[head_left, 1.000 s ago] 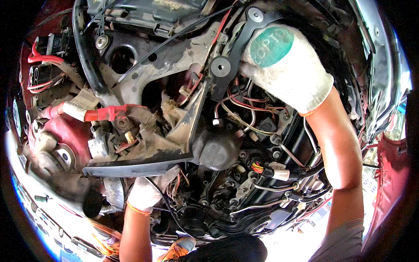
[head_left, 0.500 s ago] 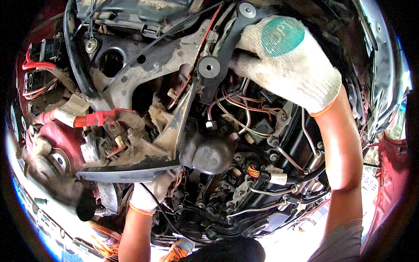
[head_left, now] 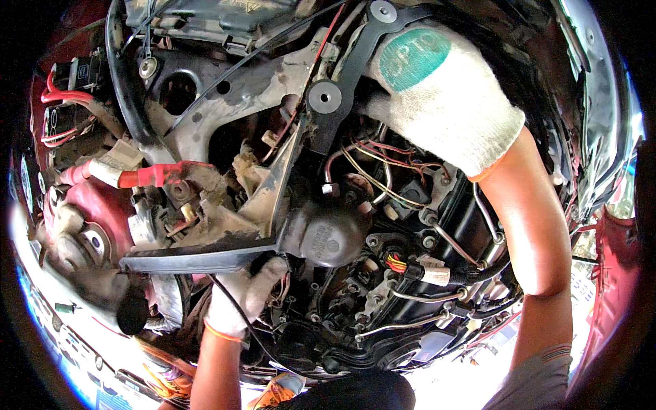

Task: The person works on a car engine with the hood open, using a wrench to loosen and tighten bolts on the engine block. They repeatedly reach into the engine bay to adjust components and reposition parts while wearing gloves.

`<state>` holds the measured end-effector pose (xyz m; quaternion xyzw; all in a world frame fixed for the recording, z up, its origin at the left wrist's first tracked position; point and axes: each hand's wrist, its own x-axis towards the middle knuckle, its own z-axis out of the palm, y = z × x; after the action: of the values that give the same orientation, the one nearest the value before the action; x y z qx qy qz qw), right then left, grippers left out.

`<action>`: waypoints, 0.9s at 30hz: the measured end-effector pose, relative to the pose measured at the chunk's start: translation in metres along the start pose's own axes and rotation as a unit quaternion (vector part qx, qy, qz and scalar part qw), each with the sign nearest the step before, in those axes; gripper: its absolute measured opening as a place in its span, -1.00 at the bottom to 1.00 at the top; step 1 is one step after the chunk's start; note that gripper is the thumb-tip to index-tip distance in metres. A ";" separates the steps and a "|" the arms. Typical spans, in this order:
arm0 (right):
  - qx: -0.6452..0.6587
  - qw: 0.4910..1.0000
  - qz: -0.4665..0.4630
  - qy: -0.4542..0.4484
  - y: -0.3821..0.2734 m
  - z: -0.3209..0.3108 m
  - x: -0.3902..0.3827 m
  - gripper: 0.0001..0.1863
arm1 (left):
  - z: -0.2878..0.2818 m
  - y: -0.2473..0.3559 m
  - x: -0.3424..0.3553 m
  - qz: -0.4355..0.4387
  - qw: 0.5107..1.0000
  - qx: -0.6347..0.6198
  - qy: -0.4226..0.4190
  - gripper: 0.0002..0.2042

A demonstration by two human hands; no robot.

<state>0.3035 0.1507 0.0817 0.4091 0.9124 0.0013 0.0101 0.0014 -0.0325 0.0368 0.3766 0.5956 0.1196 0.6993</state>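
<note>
- Remotely, I pick out a red cable (head_left: 140, 179) up and left of the left fingers (head_left: 275, 266); the pale tag (head_left: 127, 154) behind it is too small to read.
- Just above those fingers runs a black strip (head_left: 198, 260), its lower edge close over the glove.
- More of the left hand (head_left: 236, 301) shows below that strip than half a second ago, so I judge it has drawn back slightly. Whether its fingers are clamped or apart, I cannot tell. A thin black cable (head_left: 255, 333) passes in front of it.
- Right of the left fingers, a round black cover (head_left: 324, 236) carries faint raised lettering.
- Left of the right fingers, and seemingly touching the glove, stands a black bracket (head_left: 354, 57) with two round metal-centred mounts.
- Well below the right fingers, a white label (head_left: 435, 272) with print wraps a harness.
- The right hand (head_left: 447, 99) wears a green printed patch, which has turned and come nearer the bracket; I read that as a changed hold. Its fingertips are hidden, so I cannot tell their grip.
</note>
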 end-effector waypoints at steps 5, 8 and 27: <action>0.078 0.996 -0.034 0.005 0.010 0.005 0.003 -0.78 | -0.014 -0.008 0.015 0.054 0.997 0.045 -0.041 -0.65; 0.045 0.998 -0.043 0.004 0.006 0.003 0.001 -0.83 | -0.008 -0.011 0.009 0.092 0.995 0.041 -0.019 -0.65; 0.087 0.983 -0.040 -0.154 0.010 -0.025 0.022 -0.79 | -0.002 -0.015 -0.002 0.121 0.981 0.143 0.047 -0.68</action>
<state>0.2959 0.1740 0.1065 0.3671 0.9121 -0.1418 0.1145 -0.0048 -0.0433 0.0286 0.5357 0.5889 0.1346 0.5900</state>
